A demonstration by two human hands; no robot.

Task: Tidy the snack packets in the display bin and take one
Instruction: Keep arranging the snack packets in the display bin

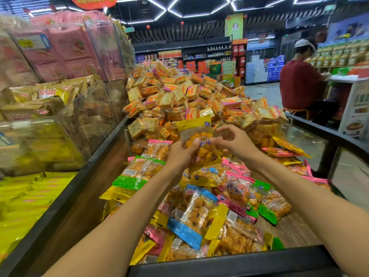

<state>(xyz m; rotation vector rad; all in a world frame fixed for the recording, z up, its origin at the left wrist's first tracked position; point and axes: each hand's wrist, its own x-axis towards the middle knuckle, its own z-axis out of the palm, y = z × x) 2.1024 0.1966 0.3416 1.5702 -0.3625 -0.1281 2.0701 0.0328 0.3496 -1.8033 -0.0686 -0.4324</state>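
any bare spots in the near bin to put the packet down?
Bare wood floor shows at the bin's near right, between the packet pile and the black rim. A bare strip runs along the left wall. The middle is crowded. Both left hand and right hand hold the yellow packet.

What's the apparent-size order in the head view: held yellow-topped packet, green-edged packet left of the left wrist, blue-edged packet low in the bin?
1. blue-edged packet
2. green-edged packet
3. yellow-topped packet, gripped by the left hand, right hand at its edge

The top two look close. The blue one lies nearer the camera, so true sizes are unsure.
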